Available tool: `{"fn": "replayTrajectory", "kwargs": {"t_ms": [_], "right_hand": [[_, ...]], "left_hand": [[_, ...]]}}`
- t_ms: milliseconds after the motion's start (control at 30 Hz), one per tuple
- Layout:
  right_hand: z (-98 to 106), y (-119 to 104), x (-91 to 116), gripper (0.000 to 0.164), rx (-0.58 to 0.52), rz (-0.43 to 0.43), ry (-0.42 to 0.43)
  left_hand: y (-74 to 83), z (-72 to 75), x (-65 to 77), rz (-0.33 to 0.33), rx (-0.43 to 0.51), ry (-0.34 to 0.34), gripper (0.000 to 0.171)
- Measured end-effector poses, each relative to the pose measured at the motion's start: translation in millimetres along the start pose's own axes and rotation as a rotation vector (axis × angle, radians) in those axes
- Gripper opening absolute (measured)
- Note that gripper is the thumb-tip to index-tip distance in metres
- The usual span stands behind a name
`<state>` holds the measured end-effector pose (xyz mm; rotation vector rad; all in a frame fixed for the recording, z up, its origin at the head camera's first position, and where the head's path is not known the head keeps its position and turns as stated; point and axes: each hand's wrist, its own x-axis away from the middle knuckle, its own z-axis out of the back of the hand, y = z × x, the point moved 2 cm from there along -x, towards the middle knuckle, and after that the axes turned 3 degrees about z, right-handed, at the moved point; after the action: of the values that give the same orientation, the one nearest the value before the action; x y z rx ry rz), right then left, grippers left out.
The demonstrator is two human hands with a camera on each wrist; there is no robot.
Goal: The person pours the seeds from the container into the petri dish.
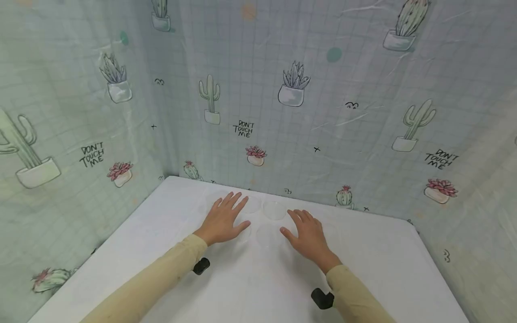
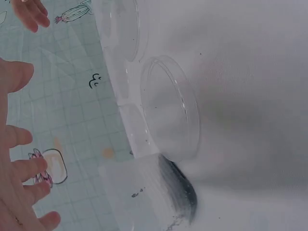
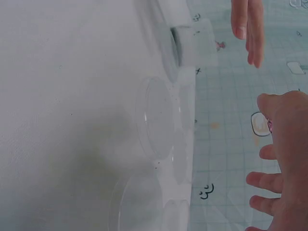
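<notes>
My left hand (image 1: 224, 220) is held over the back of the white table with fingers spread, holding nothing. Opposite it, my right hand (image 1: 308, 235) hovers with relaxed fingers and nothing in its grasp. Several clear round dishes, like petri dishes, lie around and between the hands. One dish (image 1: 274, 210) is just left of my right fingertips, another dish (image 1: 266, 235) nearer me. In the left wrist view a shallow clear dish (image 2: 191, 110) shows its side wall. A see-through container (image 2: 178, 185) with a dark patch stands beside it. The right wrist view shows dishes (image 3: 156, 118) in rows.
The white table (image 1: 258, 287) ends at the back against a hanging curtain (image 1: 258, 89) printed with cacti, which also runs down the left and right sides. Black devices (image 1: 322, 298) are strapped under both wrists.
</notes>
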<state>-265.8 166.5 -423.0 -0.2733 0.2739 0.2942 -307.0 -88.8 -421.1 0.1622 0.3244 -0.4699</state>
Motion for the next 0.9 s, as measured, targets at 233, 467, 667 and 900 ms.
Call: {"fn": "replayTrajectory", "kwargs": {"t_ms": [233, 467, 667, 900], "right_hand": [[-4, -5, -6, 0.064, 0.022, -0.009, -0.008], [-5, -9, -13, 0.063, -0.011, -0.016, -0.017], [-9, -12, -16, 0.063, -0.017, -0.021, -0.018], [-12, -16, -19, 0.062, -0.020, -0.018, -0.006]], "left_hand": [[-10.2, 0.9, -0.2, 0.045, -0.016, 0.038, 0.070], [-14.5, 0.1, -0.2, 0.101, 0.015, -0.008, 0.072], [-20.4, -0.9, -0.4, 0.106, 0.022, 0.035, 0.071], [-30.4, -0.2, 0.7, 0.156, 0.053, 0.041, 0.069]]}}
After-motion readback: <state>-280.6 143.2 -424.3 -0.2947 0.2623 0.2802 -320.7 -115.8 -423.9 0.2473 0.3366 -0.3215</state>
